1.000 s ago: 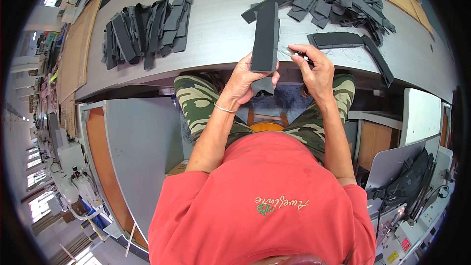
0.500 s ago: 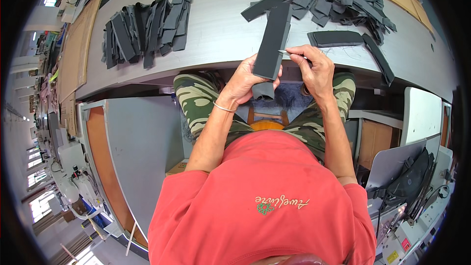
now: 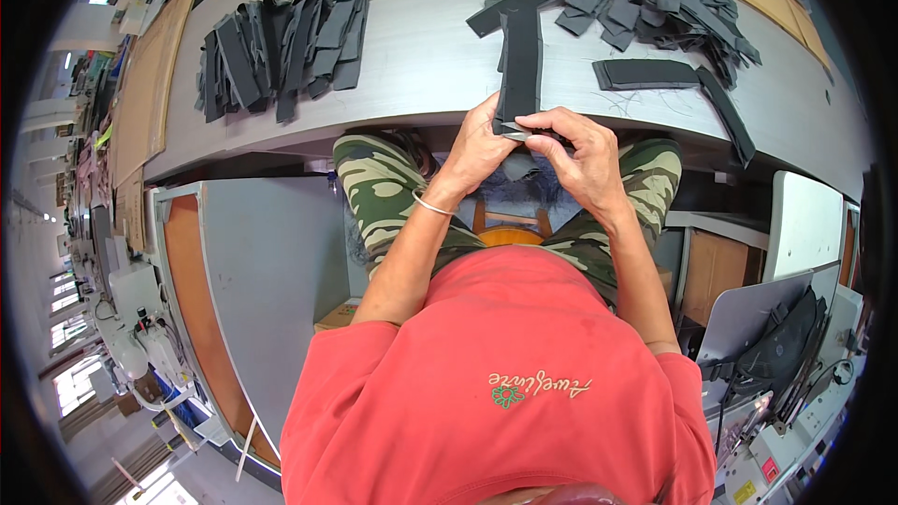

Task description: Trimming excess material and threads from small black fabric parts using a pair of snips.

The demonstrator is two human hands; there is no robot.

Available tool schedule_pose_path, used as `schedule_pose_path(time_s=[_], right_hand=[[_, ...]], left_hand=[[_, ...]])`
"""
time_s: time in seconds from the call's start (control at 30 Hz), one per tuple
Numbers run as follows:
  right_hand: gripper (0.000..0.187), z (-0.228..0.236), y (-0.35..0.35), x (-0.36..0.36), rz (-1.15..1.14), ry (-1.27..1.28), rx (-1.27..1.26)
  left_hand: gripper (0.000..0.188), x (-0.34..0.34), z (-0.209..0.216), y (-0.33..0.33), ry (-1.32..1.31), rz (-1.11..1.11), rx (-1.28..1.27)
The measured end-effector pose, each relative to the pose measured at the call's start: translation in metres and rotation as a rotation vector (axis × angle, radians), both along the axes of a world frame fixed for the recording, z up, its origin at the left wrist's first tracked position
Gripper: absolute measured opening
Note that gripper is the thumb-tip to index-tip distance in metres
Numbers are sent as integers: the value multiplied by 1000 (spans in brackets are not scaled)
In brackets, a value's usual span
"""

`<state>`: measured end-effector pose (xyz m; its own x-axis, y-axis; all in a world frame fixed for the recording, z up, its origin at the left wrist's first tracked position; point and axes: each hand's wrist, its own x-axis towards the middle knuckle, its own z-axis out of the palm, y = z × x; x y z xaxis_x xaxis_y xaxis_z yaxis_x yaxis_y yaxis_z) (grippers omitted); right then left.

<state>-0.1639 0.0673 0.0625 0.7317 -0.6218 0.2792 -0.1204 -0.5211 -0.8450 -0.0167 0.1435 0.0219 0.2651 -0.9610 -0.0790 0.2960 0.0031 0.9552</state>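
at the near edge of the table (image 3: 426, 47), the left hand (image 3: 475, 151) is closed around the lower end of a dark grey strip (image 3: 521, 65), while the right hand (image 3: 582, 157) pinches a small pointed metal tool (image 3: 515, 137) against this same end. the strip reaches over the table top and seems light, flat and rather stiff, but still bendable like layered cloth, not fragile or slippery, so its long edges near the end should give a good hold. below the table's near edge, toward its left, is a cardboard box (image 3: 335, 317), whose contents i cannot tell, and farther over the table's right side lies a loose heap of similar pieces (image 3: 645, 0).
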Motion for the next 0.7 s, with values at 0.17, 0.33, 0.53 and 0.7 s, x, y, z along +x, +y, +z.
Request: schedule_pose_path(time_s=[0.17, 0.33, 0.53, 0.7], right_hand=[[19, -5, -3, -1, -45, 4, -39], [28, -1, 0, 1, -90, -61, 42], [28, -16, -8, 0, -82, -33, -29], [9, -15, -20, -1, -233, -105, 246]], left_hand=[[31, 1, -2, 0, -269, 22, 35], [32, 3, -8, 0, -382, 67, 28], [34, 0, 1, 1, -133, -1, 72], [37, 7, 12, 11, -20, -157, 140]])
